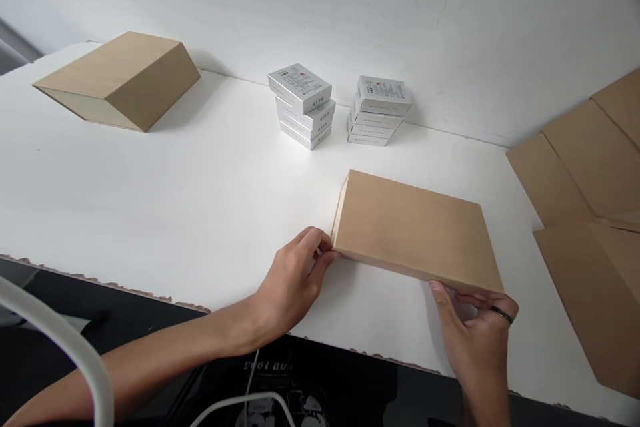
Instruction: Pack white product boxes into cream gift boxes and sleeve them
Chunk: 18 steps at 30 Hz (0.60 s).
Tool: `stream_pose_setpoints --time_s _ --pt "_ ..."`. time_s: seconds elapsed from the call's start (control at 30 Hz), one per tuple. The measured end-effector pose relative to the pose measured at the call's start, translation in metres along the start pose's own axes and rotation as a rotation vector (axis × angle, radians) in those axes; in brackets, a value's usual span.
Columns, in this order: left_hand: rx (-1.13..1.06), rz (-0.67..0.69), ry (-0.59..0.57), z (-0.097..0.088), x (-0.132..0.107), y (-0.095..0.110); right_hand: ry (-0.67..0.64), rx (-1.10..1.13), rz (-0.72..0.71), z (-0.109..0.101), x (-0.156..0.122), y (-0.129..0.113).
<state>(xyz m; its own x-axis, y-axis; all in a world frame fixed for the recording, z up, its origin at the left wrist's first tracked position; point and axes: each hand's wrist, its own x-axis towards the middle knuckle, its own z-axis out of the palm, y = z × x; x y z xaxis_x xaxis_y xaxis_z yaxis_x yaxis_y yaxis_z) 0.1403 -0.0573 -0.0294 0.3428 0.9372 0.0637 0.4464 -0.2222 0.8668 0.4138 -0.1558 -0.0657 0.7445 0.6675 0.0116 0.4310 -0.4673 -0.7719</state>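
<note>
A flat brown cardboard box (417, 227) lies on the white table in front of me, its broad face up and a paler side showing at its left end. My left hand (303, 270) pinches the box's near left corner between thumb and fingers. At the near right corner, my right hand (475, 323), with a dark ring on one finger, grips the edge; its thumb is on the near side and its other fingertips are partly hidden by the box.
Behind the box stand two stacks of small silver-white printed boxes, a left stack (303, 107) and a right stack (379, 112), near the wall. Another brown box (123, 80) sits far left. Unfolded brown cardboard (590, 267) lies at the right. A white cable (75, 347) loops at lower left.
</note>
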Motion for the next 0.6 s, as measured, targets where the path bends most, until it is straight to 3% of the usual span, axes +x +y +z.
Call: stream_pose_setpoints --time_s 0.17,0.3,0.43,0.5,0.53,0.6 --pt "-0.037 -0.020 -0.038 0.003 -0.003 0.000 0.012 -0.066 -0.053 0.000 -0.001 0.005" --pt "-0.083 -0.023 -0.087 -0.002 -0.001 0.004 -0.028 0.044 0.037 -0.008 -0.001 0.011" --pt "-0.042 0.016 -0.193 -0.022 0.009 0.014 -0.090 -0.075 0.138 -0.030 0.001 0.013" --pt "0.048 0.060 -0.226 -0.039 0.022 0.019 -0.091 -0.032 0.161 -0.043 0.002 0.013" --pt "0.104 0.089 -0.196 -0.048 0.030 0.021 -0.109 0.067 0.171 -0.049 0.004 0.012" --pt "0.236 0.157 -0.003 -0.067 0.055 0.022 -0.169 0.320 0.164 -0.058 0.008 0.010"
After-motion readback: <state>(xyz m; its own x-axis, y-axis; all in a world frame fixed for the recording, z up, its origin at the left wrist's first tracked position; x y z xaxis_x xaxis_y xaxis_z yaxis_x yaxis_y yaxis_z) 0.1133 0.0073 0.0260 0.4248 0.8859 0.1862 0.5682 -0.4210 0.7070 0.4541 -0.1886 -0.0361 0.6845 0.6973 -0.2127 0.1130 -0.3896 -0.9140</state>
